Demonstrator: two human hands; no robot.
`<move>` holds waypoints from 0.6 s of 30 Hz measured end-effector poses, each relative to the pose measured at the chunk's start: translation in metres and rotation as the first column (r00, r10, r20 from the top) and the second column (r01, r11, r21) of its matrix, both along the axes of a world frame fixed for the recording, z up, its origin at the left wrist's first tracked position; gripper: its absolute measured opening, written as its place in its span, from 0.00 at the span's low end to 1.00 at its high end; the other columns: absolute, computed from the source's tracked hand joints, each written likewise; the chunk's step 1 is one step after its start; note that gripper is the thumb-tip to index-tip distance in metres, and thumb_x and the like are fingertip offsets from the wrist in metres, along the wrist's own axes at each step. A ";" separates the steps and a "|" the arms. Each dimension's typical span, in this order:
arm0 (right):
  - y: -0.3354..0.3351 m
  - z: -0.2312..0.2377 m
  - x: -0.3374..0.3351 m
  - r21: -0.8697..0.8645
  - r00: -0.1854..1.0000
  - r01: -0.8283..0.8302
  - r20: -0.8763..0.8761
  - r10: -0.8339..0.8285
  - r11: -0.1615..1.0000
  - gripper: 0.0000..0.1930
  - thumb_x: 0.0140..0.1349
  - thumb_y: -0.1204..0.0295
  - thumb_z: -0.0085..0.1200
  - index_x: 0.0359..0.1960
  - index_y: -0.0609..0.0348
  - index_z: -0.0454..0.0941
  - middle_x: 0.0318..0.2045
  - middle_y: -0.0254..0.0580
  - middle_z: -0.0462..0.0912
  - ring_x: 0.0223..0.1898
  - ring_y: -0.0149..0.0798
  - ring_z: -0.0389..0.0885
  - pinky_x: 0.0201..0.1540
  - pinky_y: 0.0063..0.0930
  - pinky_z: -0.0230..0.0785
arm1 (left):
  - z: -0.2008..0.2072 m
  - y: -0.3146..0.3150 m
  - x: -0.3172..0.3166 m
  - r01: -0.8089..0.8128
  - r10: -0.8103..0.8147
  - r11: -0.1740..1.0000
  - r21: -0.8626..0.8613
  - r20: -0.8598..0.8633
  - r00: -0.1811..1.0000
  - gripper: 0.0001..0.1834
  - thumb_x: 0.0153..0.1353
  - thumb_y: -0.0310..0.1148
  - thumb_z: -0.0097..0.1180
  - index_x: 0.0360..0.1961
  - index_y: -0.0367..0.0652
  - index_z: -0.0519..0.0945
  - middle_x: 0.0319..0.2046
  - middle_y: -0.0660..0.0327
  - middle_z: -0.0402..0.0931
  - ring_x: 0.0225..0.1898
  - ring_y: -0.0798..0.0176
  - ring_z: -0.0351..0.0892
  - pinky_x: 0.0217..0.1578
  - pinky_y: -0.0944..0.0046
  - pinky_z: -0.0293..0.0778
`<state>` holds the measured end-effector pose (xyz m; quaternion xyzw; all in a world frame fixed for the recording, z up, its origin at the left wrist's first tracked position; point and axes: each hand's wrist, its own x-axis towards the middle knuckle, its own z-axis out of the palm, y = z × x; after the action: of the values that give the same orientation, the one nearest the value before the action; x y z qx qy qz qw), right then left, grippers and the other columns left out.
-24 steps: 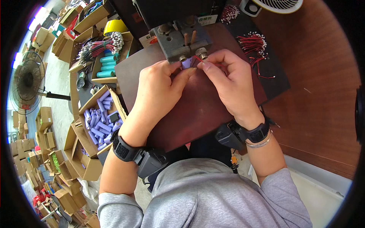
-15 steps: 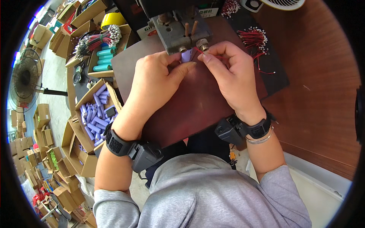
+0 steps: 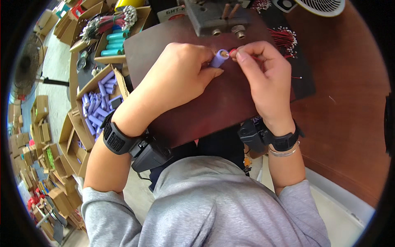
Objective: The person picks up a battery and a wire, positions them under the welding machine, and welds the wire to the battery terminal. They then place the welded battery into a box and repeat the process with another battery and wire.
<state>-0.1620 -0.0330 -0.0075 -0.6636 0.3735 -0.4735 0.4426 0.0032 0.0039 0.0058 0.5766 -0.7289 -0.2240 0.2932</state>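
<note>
Between the thumb and fingers of my left hand [image 3: 183, 68] is a purple cylindrical battery cell [image 3: 219, 60], tilted so that its end faces up. My right hand [image 3: 265, 68] pinches a thin red wire [image 3: 233, 52] close beside that end. Whether the wire is joined to the cell is too small to tell. Just beyond both hands stands the dark metal head of a spot welder [image 3: 210, 20], with two copper rods and two round metal fittings on its front. The cell is apart from these fittings. Under my hands lies a dark red board [image 3: 185, 119].
A cardboard box of loose purple cells [image 3: 96, 105] stands at my left. Behind it, another box holds green cells [image 3: 115, 43] and a bundle of wires [image 3: 111, 22]. Red wires with white ends [image 3: 284, 38] lie on a black mat at right, near a small fan [image 3: 323, 6].
The cell has come away from the welder's fittings toward me and now tilts with its end upward. Both hands moved with it, the right still pinching the red wire. The whole view has shifted.
</note>
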 end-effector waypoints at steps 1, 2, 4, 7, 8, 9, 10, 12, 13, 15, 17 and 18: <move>0.003 0.001 -0.001 -0.006 1.000 0.014 0.003 -0.014 1.000 0.05 0.53 0.76 0.51 0.27 0.67 0.74 0.24 0.37 0.78 0.28 0.25 0.75 0.33 0.19 0.67 | -0.003 0.000 0.002 -0.004 0.005 0.997 -0.076 0.019 1.000 0.11 0.48 0.31 0.59 0.33 0.38 0.79 0.16 0.52 0.73 0.16 0.65 0.70 0.21 0.65 0.68; 0.007 0.004 -0.001 0.003 1.000 -0.007 -0.015 0.007 1.000 0.05 0.53 0.76 0.51 0.27 0.66 0.74 0.24 0.37 0.78 0.29 0.25 0.75 0.33 0.19 0.67 | -0.004 0.000 0.003 -0.005 0.011 0.988 -0.152 0.038 0.999 0.10 0.48 0.30 0.60 0.32 0.37 0.79 0.15 0.54 0.73 0.16 0.66 0.70 0.21 0.66 0.68; 0.016 0.013 -0.003 0.035 0.998 -0.032 -0.044 0.033 0.999 0.05 0.53 0.76 0.51 0.27 0.66 0.73 0.23 0.37 0.77 0.28 0.26 0.75 0.34 0.20 0.67 | -0.004 0.004 0.004 -0.020 0.019 0.987 -0.158 -0.007 1.000 0.10 0.48 0.30 0.60 0.32 0.36 0.79 0.15 0.55 0.72 0.17 0.68 0.70 0.21 0.67 0.68; 0.026 0.010 -0.010 0.011 0.998 -0.052 -0.020 0.052 0.999 0.05 0.53 0.76 0.52 0.27 0.66 0.73 0.23 0.38 0.77 0.28 0.28 0.75 0.33 0.20 0.67 | -0.002 0.008 -0.002 -0.067 0.054 0.988 -0.140 -0.092 0.994 0.10 0.48 0.33 0.58 0.29 0.38 0.78 0.21 0.50 0.73 0.24 0.48 0.73 0.25 0.60 0.69; 0.029 0.007 -0.013 -0.028 0.999 -0.043 -0.017 0.043 0.999 0.04 0.52 0.76 0.52 0.27 0.65 0.73 0.22 0.39 0.76 0.27 0.29 0.75 0.33 0.20 0.67 | -0.005 0.008 -0.002 -0.063 0.045 0.983 -0.173 -0.107 0.993 0.10 0.48 0.33 0.59 0.30 0.38 0.78 0.21 0.50 0.73 0.24 0.49 0.74 0.25 0.60 0.69; 0.032 0.011 -0.017 -0.032 0.999 -0.034 -0.012 0.034 0.999 0.04 0.52 0.76 0.52 0.27 0.65 0.73 0.22 0.39 0.76 0.27 0.29 0.75 0.33 0.20 0.67 | -0.005 0.007 -0.004 -0.061 0.037 0.977 -0.204 -0.118 0.992 0.11 0.48 0.33 0.59 0.30 0.37 0.78 0.21 0.51 0.74 0.23 0.51 0.74 0.25 0.61 0.69; 0.036 0.017 -0.022 -0.052 0.996 -0.017 -0.090 0.012 0.998 0.03 0.52 0.77 0.52 0.26 0.64 0.73 0.22 0.39 0.76 0.27 0.29 0.75 0.32 0.21 0.67 | -0.003 0.009 -0.005 -0.050 0.026 0.977 -0.209 -0.113 0.993 0.11 0.48 0.33 0.59 0.30 0.37 0.78 0.21 0.51 0.74 0.23 0.51 0.74 0.25 0.61 0.69; 0.043 0.027 -0.037 -0.077 0.987 0.021 -0.159 -0.033 0.997 0.03 0.52 0.77 0.53 0.26 0.64 0.74 0.22 0.39 0.77 0.27 0.29 0.75 0.32 0.21 0.67 | 0.004 0.014 -0.011 -0.018 0.006 0.987 -0.157 -0.078 0.997 0.12 0.48 0.33 0.59 0.33 0.38 0.78 0.23 0.53 0.74 0.22 0.54 0.74 0.25 0.62 0.70; 0.046 0.031 -0.047 -0.159 0.979 0.015 -0.200 -0.047 0.987 0.02 0.51 0.78 0.53 0.26 0.63 0.74 0.22 0.39 0.77 0.26 0.29 0.75 0.31 0.21 0.67 | 0.005 0.018 -0.013 0.005 -0.016 0.987 -0.161 -0.069 0.997 0.12 0.48 0.33 0.59 0.33 0.38 0.78 0.23 0.53 0.74 0.22 0.54 0.74 0.25 0.62 0.70; 0.056 0.040 -0.077 -0.288 0.977 0.050 -0.185 -0.107 0.956 0.02 0.50 0.79 0.54 0.25 0.62 0.74 0.22 0.37 0.77 0.23 0.27 0.74 0.27 0.20 0.65 | 0.004 0.022 -0.020 0.141 -0.141 0.976 -0.164 0.013 0.990 0.14 0.47 0.31 0.60 0.36 0.39 0.77 0.24 0.55 0.74 0.22 0.57 0.74 0.25 0.64 0.70; 0.073 0.060 -0.103 -0.190 0.977 0.103 -0.166 -0.136 0.976 0.02 0.50 0.79 0.54 0.25 0.62 0.74 0.21 0.35 0.76 0.22 0.25 0.73 0.25 0.18 0.63 | 0.013 0.033 -0.019 0.095 -0.096 0.988 -0.121 -0.003 0.995 0.15 0.46 0.28 0.60 0.38 0.38 0.76 0.24 0.58 0.73 0.23 0.64 0.74 0.24 0.68 0.70; 0.078 0.062 -0.121 -0.168 0.953 0.121 -0.257 -0.162 0.978 0.02 0.50 0.79 0.54 0.25 0.63 0.74 0.21 0.34 0.75 0.21 0.23 0.72 0.24 0.16 0.63 | 0.010 0.038 -0.016 0.064 -0.068 0.988 -0.140 -0.021 0.997 0.14 0.46 0.26 0.61 0.37 0.36 0.77 0.23 0.58 0.72 0.23 0.65 0.74 0.25 0.69 0.70</move>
<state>-0.2826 0.0450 0.0547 -0.7248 0.4402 -0.4359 0.3014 -0.0129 0.0418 0.0159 0.5274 -0.7576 -0.1896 0.3346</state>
